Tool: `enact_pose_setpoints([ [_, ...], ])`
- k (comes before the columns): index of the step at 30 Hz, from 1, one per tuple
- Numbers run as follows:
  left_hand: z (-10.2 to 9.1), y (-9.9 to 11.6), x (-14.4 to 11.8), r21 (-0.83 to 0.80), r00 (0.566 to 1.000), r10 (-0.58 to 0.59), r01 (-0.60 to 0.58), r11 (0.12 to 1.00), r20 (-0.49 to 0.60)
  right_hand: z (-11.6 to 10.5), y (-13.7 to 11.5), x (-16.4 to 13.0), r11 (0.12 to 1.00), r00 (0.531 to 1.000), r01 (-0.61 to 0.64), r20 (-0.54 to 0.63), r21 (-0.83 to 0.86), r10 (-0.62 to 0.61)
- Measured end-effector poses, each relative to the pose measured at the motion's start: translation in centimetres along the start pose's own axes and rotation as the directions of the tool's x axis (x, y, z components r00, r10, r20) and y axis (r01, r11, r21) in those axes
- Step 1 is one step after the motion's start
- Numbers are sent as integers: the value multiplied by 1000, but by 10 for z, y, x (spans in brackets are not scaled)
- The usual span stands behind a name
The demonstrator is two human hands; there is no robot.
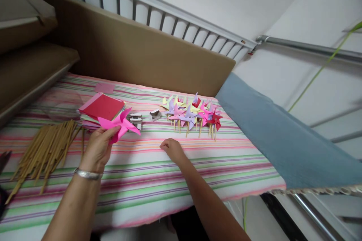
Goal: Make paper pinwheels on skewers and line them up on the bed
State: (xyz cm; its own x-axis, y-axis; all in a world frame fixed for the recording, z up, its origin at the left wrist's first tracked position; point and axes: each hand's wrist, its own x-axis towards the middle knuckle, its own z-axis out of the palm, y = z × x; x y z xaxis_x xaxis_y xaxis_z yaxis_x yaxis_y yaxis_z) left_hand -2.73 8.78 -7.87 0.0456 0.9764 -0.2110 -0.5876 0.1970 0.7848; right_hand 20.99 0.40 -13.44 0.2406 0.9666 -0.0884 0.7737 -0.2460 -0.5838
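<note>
A bright pink paper pinwheel (123, 125) is pinched between the thumb and fingers of my left hand (99, 146), raised over the striped cloth. My right hand (173, 150) hovers near the middle with its fingers curled together; whatever they hold, if anything, is too small to make out. Just beyond the pinwheel lies a stack of coloured paper squares (103, 106), red on top. Two small open boxes, a nearer one (136, 120) and another one (155, 115), sit between the stack and a cluster of pinwheels on sticks (190, 115).
Many thin wooden sticks (49, 147) lie in a pile at the left. A clear plastic bag (60, 103) and a pink paper square (104, 88) are behind them. A brown board (147, 52) borders the back. Dark scissors-like handles (3, 192) show at the left edge.
</note>
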Motion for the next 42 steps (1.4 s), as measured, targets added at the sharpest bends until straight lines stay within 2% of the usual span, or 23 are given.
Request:
enact_pose_setpoints([
  [4,0,0,-1,0,1000,-6,6,1000,20,-7,6,14,998,995,-9,95,65,3],
  [8,0,-3,-1,4,999,-14,14,1000,37,-10,15,21,991,992,-64,113,114,51],
  [13,1,-5,-2,0,999,-13,13,1000,40,-10,23,12,981,993,-118,36,151,114],
  [18,2,-6,-3,26,1000,-16,15,1000,23,-8,22,-7,984,993,-92,-64,156,103],
  [27,8,-19,-6,108,998,-55,51,993,36,-1,8,-7,996,992,-14,-122,84,24],
  [31,11,-30,-8,148,993,-107,99,984,48,-9,-9,-10,991,991,22,-137,129,-5],
  [34,15,-36,-10,151,989,-141,132,980,51,-21,-33,-17,967,990,87,-132,241,-56],
  [37,20,-42,-11,140,985,-166,158,978,49,-33,-56,-25,873,963,258,-184,414,-197],
  [40,27,-51,-14,133,985,-166,158,978,53,-37,-68,-26,822,912,400,-267,405,-312],
  [42,32,-59,-16,133,985,-158,148,980,65,-35,-67,-24,824,901,417,-293,385,-319],
])
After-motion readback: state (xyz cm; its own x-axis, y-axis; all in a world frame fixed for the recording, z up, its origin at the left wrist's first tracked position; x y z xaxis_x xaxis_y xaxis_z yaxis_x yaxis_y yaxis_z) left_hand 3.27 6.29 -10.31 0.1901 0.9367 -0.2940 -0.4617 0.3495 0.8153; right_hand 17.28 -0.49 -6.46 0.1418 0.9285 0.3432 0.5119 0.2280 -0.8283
